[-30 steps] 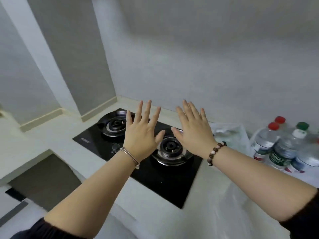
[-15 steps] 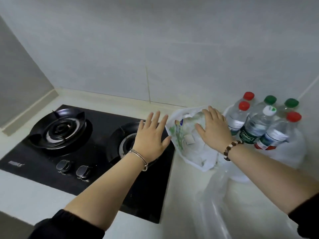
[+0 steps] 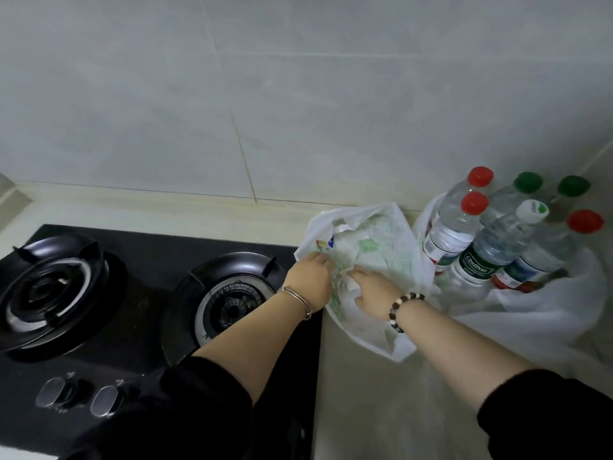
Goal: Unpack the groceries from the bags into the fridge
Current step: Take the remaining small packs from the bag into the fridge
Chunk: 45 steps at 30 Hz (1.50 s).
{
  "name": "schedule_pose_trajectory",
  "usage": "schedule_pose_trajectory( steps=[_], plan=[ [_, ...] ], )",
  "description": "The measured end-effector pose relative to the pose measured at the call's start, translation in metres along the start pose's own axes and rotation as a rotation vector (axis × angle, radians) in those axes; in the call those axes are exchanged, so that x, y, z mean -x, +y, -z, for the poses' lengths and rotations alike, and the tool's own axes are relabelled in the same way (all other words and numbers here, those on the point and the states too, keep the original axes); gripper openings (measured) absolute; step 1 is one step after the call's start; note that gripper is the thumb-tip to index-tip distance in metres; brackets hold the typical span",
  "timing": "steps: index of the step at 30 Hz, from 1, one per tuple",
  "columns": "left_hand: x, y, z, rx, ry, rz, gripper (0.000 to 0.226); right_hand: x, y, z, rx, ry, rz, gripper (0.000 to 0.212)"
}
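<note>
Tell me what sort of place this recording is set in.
Most likely a home kitchen: a black two-burner gas hob is set into a pale countertop against a tiled wall, and a grocery bag and water bottles sit on the counter beside it.

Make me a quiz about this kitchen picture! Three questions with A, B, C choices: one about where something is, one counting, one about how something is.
1. Where is the printed bag?
A) between the stove and the bottles
B) on a chair
C) on the floor

2. How many red caps are there?
A) one
B) three
C) five

3. The burners are:
A) lit
B) covered by pots
C) unlit and bare

Answers:
1 A: stove on its left, bottles on its right.
2 B: three red tops show.
3 C: no flame or pot shows.
</note>
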State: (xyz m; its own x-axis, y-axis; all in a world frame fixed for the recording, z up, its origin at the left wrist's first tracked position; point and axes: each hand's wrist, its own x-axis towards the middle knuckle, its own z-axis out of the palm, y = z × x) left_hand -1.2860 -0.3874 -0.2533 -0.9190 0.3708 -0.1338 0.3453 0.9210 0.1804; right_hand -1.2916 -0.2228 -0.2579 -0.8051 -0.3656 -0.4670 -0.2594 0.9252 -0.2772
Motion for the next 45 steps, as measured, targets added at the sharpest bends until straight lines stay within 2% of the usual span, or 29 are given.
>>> schedule_pose_trajectory(
  steps=[2, 4, 7, 11, 13, 16, 22, 25, 29, 35, 38, 41, 45],
  plan=[
    [-0.013, -0.007, -0.007, -0.032, -0.013, -0.086, 0.041, -0.009, 0.002, -0.006, 0.060, -0.028, -0.015, 0.065],
    [-0.025, -0.015, -0.011, -0.133, 0.062, -0.211, 0.042, -0.018, 0.005, -0.011, 0.138, -0.027, -0.031, 0.065],
    [-0.036, -0.023, -0.003, -0.238, 0.154, -0.318, 0.042, -0.026, 0.010, -0.015, 0.174, -0.018, -0.021, 0.052],
    [-0.053, -0.037, 0.005, -0.216, 0.105, -0.187, 0.060, -0.030, 0.014, -0.014, 0.168, 0.019, 0.033, 0.036],
    [-0.063, -0.042, 0.010, -0.191, 0.073, -0.100, 0.062, -0.031, 0.015, -0.013, 0.158, 0.023, 0.059, 0.031],
    [-0.076, -0.046, 0.011, -0.119, 0.042, -0.066, 0.065, -0.031, 0.015, -0.009, 0.161, -0.001, 0.070, 0.029],
    [-0.088, -0.049, -0.016, -0.059, -0.124, -0.007, 0.061, -0.032, 0.012, -0.003, 0.196, -0.027, 0.052, 0.035],
    [-0.094, -0.050, -0.024, -0.094, -0.134, 0.032, 0.056, -0.031, 0.013, -0.005, 0.167, 0.006, 0.056, 0.035],
    [-0.099, -0.051, -0.029, -0.157, -0.117, 0.084, 0.046, -0.031, 0.012, -0.007, 0.133, 0.073, 0.065, 0.022],
    [-0.099, -0.048, -0.033, -0.252, -0.032, 0.052, 0.034, -0.037, 0.009, -0.004, 0.182, 0.149, 0.067, 0.013],
    [-0.090, -0.041, -0.028, -0.365, 0.052, -0.032, 0.011, -0.038, 0.003, -0.004, 0.222, 0.125, 0.035, 0.015],
    [-0.087, -0.040, -0.027, -0.285, 0.058, -0.127, 0.030, -0.037, -0.001, -0.003, 0.234, 0.108, -0.001, 0.014],
    [-0.074, -0.034, -0.024, -0.265, 0.168, -0.175, 0.033, -0.029, -0.001, 0.003, 0.242, 0.081, -0.006, 0.026]
  ],
)
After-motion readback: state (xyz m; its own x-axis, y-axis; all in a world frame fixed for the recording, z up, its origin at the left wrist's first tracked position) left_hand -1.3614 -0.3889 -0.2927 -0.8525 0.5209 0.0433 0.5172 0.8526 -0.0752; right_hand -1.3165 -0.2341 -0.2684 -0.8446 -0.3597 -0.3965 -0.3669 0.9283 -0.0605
